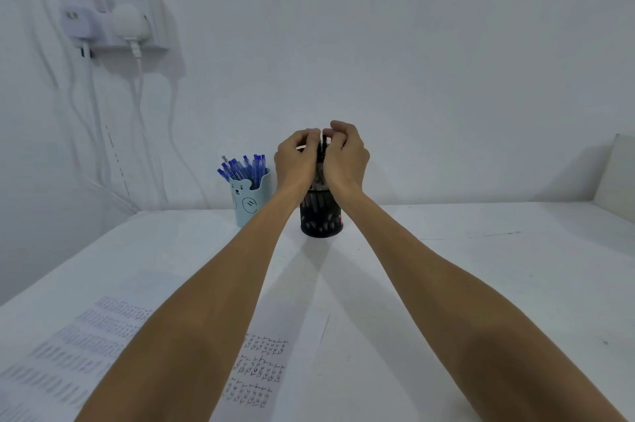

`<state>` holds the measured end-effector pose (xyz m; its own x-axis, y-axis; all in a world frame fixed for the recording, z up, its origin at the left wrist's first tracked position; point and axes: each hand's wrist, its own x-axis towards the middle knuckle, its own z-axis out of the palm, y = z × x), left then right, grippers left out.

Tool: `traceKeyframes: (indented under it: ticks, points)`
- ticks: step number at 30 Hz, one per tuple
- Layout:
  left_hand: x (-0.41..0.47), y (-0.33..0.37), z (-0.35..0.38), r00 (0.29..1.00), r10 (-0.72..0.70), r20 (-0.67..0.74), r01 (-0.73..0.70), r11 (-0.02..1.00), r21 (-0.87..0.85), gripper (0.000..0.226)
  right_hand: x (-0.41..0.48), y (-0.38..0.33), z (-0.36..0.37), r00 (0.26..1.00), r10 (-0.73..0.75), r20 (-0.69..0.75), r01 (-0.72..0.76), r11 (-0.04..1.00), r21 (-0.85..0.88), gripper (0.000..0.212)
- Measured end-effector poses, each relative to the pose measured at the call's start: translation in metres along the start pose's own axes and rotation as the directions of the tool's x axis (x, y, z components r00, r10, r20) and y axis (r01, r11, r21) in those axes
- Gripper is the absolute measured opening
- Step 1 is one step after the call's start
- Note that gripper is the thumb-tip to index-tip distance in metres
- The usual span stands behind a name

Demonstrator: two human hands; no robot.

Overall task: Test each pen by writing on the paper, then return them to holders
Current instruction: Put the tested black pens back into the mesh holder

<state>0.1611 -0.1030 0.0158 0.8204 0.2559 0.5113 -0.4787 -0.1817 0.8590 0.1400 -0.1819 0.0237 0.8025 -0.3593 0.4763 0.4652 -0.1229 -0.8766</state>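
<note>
A black mesh holder (321, 219) with dark pens stands at the back of the white table. Both my hands are raised over its mouth, close together. My left hand (296, 160) and my right hand (344, 157) have curled fingers gathered round the tops of the dark pens (322, 160) that stick out between them. How many pens each hand holds is hidden. To the left stands a light-blue bear holder (249, 201) full of blue pens (244, 167). The paper (261, 366) with rows of handwritten test marks lies near me, partly under my left forearm.
A white power strip (113, 21) with plugs hangs on the wall at upper left, cables trailing down behind the table. A white board (615, 170) leans at the right edge. Bare white tabletop (481, 249) spreads to the right.
</note>
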Motion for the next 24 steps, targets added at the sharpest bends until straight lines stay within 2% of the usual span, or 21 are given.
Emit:
traceKeyframes:
  ticks: [3,6,8,11,13,15,17,19,21,24]
  points:
    - [0.001,-0.002,-0.001,0.997,0.034,0.067,-0.036,0.999,0.031,0.022,0.002,0.009,-0.006,1.0,-0.006,0.02,0.006,1.0,-0.011,0.038]
    - [0.002,-0.004,-0.002,0.997,0.04,0.059,-0.044,0.997,0.061,0.017,-0.003,0.015,-0.007,0.996,0.031,0.088,-0.016,0.986,-0.167,0.041]
    - [0.003,-0.005,-0.003,0.995,0.075,0.063,-0.083,0.987,0.14,0.019,-0.007,0.019,-0.008,0.99,0.047,0.131,-0.015,0.971,-0.238,0.046]
    - [-0.001,-0.005,-0.009,0.98,0.174,0.096,-0.195,0.931,0.309,0.042,-0.01,0.021,-0.011,0.988,-0.045,0.147,0.079,0.97,-0.231,0.057]
    - [-0.003,-0.007,-0.013,0.962,0.223,0.16,-0.264,0.911,0.317,0.043,-0.014,0.024,-0.013,0.977,-0.114,0.178,0.156,0.957,-0.243,0.056]
    - [-0.005,-0.006,-0.016,0.962,0.145,0.232,-0.197,0.955,0.222,0.036,-0.018,0.028,-0.013,0.967,-0.116,0.228,0.181,0.941,-0.287,0.063]
    - [-0.005,-0.004,-0.018,0.961,0.031,0.274,-0.063,0.992,0.109,0.041,-0.022,0.029,-0.014,0.962,-0.095,0.256,0.169,0.943,-0.285,0.071]
    - [-0.004,-0.004,-0.02,0.954,-0.037,0.298,0.018,0.998,0.068,0.045,-0.022,0.027,-0.016,0.955,-0.065,0.288,0.142,0.957,-0.255,0.076]
    - [-0.004,0.0,-0.022,0.947,-0.091,0.309,0.091,0.996,0.014,0.048,-0.02,0.027,-0.019,0.946,-0.043,0.322,0.125,0.963,-0.238,0.081]
    - [-0.007,0.005,-0.023,0.96,-0.148,0.237,0.166,0.985,-0.056,0.051,-0.024,0.024,-0.019,0.963,-0.017,0.268,0.087,0.964,-0.253,0.096]
